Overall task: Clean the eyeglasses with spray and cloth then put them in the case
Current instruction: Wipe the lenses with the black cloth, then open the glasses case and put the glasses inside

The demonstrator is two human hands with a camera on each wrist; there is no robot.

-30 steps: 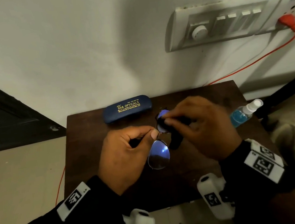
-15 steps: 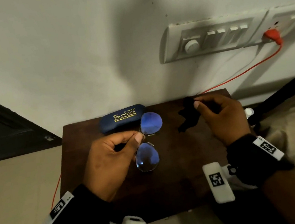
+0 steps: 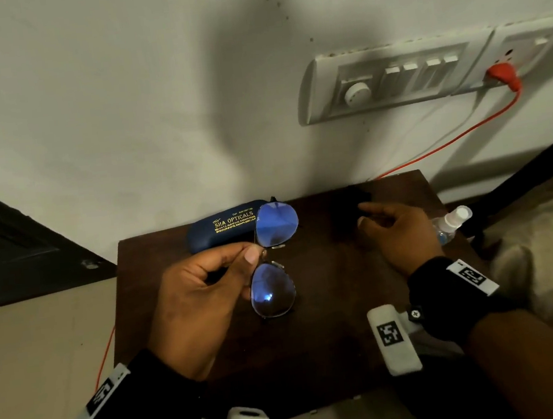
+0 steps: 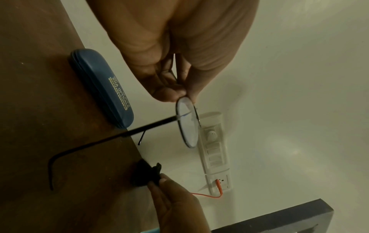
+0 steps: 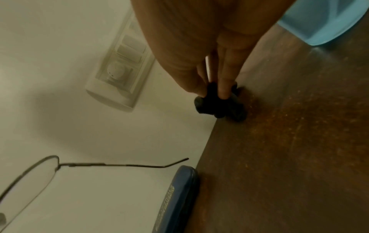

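Observation:
My left hand (image 3: 254, 251) pinches the thin-framed eyeglasses (image 3: 272, 290) near the bridge and holds them above the dark wooden table (image 3: 319, 352), temples unfolded. The left wrist view shows the same pinch by my left hand (image 4: 185, 96) at the rim of the eyeglasses (image 4: 187, 124). My right hand (image 3: 363, 215) pinches the black cloth (image 3: 349, 206), which touches the table's back edge by the wall. In the right wrist view my right hand (image 5: 213, 93) has the cloth (image 5: 219, 107) between its fingertips. The blue glasses case (image 3: 222, 227) lies closed at the back left.
A spray bottle (image 3: 452, 220) with blue liquid lies at the table's right edge, behind my right wrist. A switch panel (image 3: 401, 78) with a red plug and cord (image 3: 505, 80) is on the wall above. The floor drops away left of the table.
My right hand took the cloth off the lens and carried it right and back, down onto the table by the wall. My left hand kept its pinch on the glasses.

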